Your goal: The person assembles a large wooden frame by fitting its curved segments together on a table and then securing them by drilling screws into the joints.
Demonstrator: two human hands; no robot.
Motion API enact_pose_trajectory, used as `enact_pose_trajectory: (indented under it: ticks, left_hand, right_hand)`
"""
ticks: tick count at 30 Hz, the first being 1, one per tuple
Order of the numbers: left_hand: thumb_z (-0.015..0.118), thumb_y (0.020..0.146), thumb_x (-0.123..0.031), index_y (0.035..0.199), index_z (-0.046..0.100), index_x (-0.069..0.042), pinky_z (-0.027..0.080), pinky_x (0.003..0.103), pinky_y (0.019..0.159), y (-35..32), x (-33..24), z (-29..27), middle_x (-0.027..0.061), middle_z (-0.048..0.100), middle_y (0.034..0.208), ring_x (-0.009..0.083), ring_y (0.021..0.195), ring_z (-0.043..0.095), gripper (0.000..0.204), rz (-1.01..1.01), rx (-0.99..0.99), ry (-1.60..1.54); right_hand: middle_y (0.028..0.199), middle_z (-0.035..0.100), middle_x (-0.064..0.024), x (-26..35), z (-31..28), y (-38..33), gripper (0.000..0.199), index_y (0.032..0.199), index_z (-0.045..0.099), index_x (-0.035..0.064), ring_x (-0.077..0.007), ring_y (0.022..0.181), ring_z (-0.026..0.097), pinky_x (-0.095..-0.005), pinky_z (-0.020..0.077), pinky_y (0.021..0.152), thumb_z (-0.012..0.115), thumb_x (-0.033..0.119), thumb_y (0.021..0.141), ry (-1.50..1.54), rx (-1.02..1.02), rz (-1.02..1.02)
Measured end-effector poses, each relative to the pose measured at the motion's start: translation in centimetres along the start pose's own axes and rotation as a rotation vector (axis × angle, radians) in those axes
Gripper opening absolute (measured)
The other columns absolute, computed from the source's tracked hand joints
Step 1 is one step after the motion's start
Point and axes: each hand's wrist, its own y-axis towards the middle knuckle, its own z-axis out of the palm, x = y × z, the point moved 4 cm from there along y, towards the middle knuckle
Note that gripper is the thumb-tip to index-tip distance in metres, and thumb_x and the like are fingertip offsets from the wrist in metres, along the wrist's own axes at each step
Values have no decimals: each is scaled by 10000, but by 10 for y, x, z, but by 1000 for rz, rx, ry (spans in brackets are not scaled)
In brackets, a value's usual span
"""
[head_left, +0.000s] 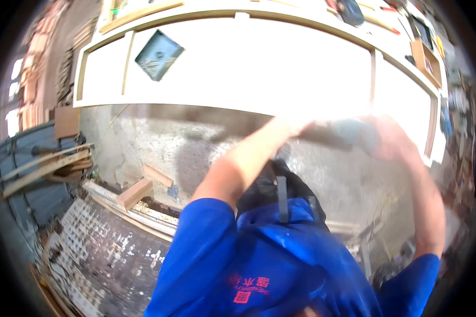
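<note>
A long pale wooden frame (243, 16) with crosspieces lies around a bright white surface in front of me. My left hand (297, 126) is at its near edge, washed out by light and smeared by motion, so its fingers do not show. My right hand (388, 138), also blurred, is farther right, closed around a pale blue-grey object (353, 133) whose kind I cannot make out. Between the hands runs a blurred brown-grey strip (322, 135); whether either hand touches it is unclear. A blue square tray (159, 55) holding small thin pieces sits inside the frame at the left.
Along the far right are a dark tool (350, 11) and a small wooden box (426, 63). To my left, wood offcuts (135, 193) lie on a pale beam beside a spotted dark board (108, 253). Wood strips (47, 171) rest farther left. Concrete floor (338, 185) shows beneath me.
</note>
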Motion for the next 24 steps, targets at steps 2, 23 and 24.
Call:
enact_pose_trajectory:
  ticks: [2,23,24]
  left_hand:
    - [804,818,-413,1173,678,-52,544,434,935,4,5,6,172,694,1128,304,1082,668,522,-36,154,65]
    - [768,834,-428,978,775,-64,556,484,844,-159,398,-271,206,732,987,390,957,704,391,-932,-186,519]
    - [760,839,-400,966,775,-62,547,503,838,-199,438,-274,198,727,992,400,956,693,362,-885,-220,584]
  right_hand:
    - [896,722,-206,3,-6,-5,336,1004,714,41,-397,838,701,-437,560,806,690,107,675,66,6,77]
    - [848,706,-83,47,43,-35,408,1095,702,-7,-141,784,631,-311,521,762,708,63,693,665,-311,469]
    - [940,729,-65,49,43,-25,316,1011,715,18,-167,850,673,-343,544,776,731,54,697,834,-218,477]
